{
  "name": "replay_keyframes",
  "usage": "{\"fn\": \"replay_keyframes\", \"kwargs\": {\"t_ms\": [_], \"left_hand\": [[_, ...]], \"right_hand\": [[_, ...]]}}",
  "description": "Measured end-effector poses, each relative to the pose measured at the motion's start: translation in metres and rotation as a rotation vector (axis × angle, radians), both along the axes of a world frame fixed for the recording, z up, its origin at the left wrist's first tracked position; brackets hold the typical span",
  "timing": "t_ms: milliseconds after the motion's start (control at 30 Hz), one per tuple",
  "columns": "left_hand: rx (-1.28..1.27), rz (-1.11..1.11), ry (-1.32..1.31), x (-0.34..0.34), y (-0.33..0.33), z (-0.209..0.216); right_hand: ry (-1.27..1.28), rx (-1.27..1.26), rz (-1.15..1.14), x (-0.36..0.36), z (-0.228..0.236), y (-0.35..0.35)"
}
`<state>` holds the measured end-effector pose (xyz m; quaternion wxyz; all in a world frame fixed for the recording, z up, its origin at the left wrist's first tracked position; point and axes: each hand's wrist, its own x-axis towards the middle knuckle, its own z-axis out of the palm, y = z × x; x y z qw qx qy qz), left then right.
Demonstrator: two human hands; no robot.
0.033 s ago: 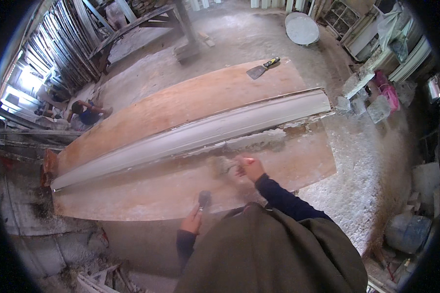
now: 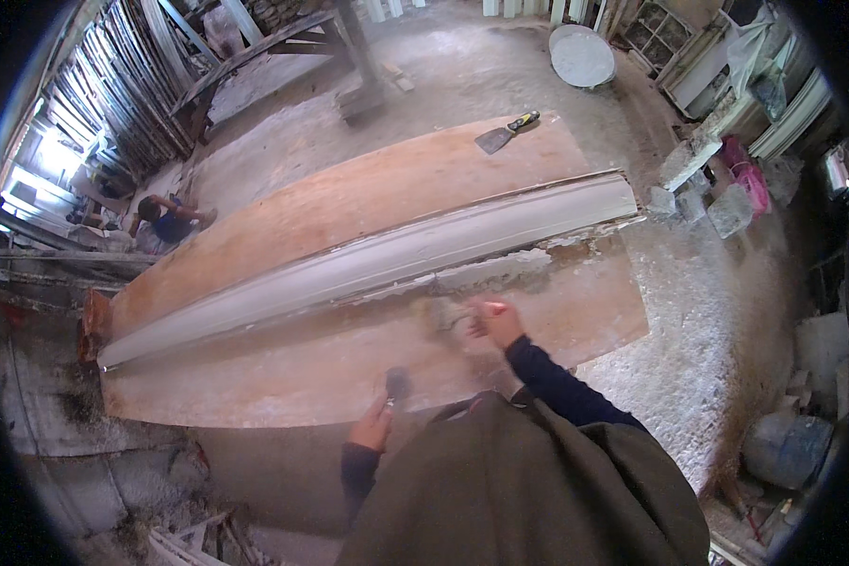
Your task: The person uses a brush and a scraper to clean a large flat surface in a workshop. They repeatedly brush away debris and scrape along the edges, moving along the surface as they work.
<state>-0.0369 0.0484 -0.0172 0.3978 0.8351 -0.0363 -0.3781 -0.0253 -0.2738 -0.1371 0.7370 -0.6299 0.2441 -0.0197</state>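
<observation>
Gripped by the right hand (image 2: 498,324) is a blurred brush-like tool (image 2: 436,318), over the near part of a brownish board (image 2: 208,390); whether they touch cannot be told. By the left hand (image 2: 372,425), a dark-ended tool (image 2: 398,382) is grasped. Beyond, the board is crossed lengthwise by white moulding (image 2: 377,268), behind which a putty knife (image 2: 500,139) is laid.

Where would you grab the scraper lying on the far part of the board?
Probably by the black-and-yellow handle, from above and the right: the scraper lies flat, its slim handle pointing toward the far right, the wide blade toward the left.
</observation>
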Motion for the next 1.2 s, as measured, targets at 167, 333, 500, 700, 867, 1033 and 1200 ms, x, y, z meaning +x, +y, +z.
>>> {"fn": "replay_keyframes", "kwargs": {"t_ms": [167, 333, 500, 700, 867, 1033, 1200], "left_hand": [[-0.198, -0.232, -0.465, 0.015, -0.006, -0.052], [-0.065, -0.107, 0.025, 0.021, -0.048, 0.000], [-0.118, -0.367, -0.176, 0.034, -0.051, -0.042], [-0.070, -0.185, -0.014, 0.038, -0.060, -0.008], [-0.011, -0.144, -0.025, 0.034, -0.057, -0.007], [-0.122, -0.157, -0.011, 0.029, -0.067, -0.015], [-0.065, -0.225, -0.052, 0.036, -0.081, 0.009]], "right_hand": [[-0.019, -0.026, -0.478, -0.077, 0.072, -0.112], [-0.073, -0.086, -0.638, -0.108, 0.071, -0.114], [-0.178, 0.043, -0.045, -0.055, 0.052, -0.014], [-0.047, 0.086, -0.407, -0.064, 0.045, -0.087], [-0.066, -0.092, -0.536, -0.097, 0.096, -0.102], [-0.158, -0.150, -0.173, -0.060, 0.060, -0.035], [-0.084, -0.028, -0.310, -0.062, 0.055, -0.081]]}}
